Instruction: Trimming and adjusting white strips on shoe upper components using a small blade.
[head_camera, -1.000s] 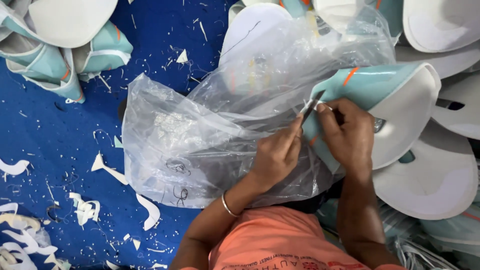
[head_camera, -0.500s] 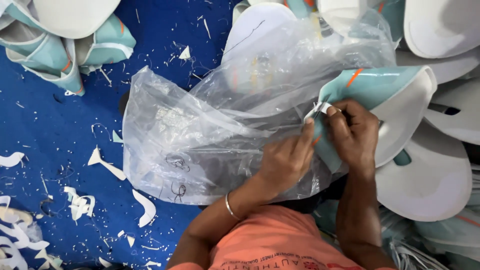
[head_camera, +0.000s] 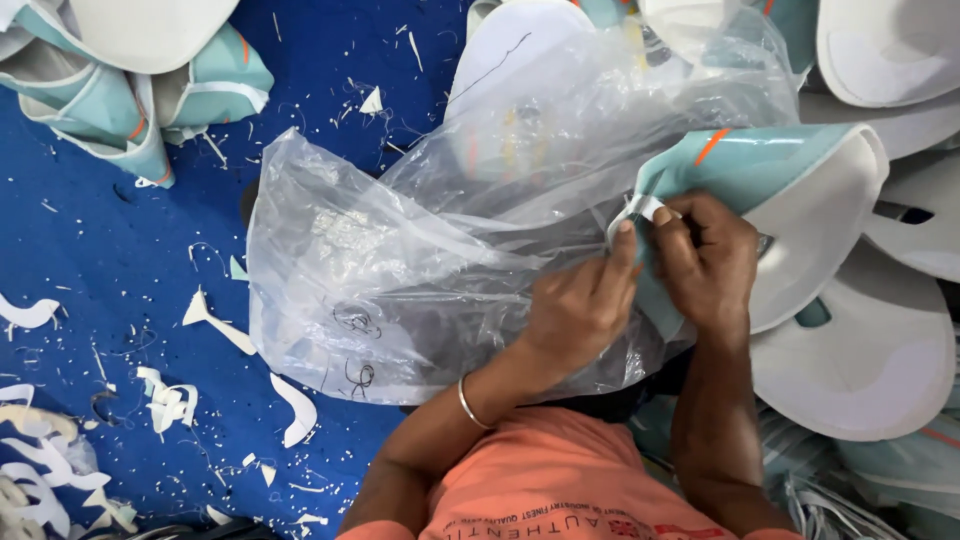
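Clear plastic bag (head_camera: 400, 260) veils contents; both hands' fingers (head_camera: 625, 245) pinch white strip (head_camera: 645, 208) on teal piece (head_camera: 760, 170).

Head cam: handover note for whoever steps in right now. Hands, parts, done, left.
Left hand: rests on the clear plastic bag, fingertips pinching at a small white tab.
Right hand: grips the teal and white shoe piece at that same tab.
Parts: bag lies crumpled on the blue floor, more pieces inside it; white pieces are stacked to the right, teal ones top left.
Done: cannot tell.
Left: the piece in hand is outside the bag.
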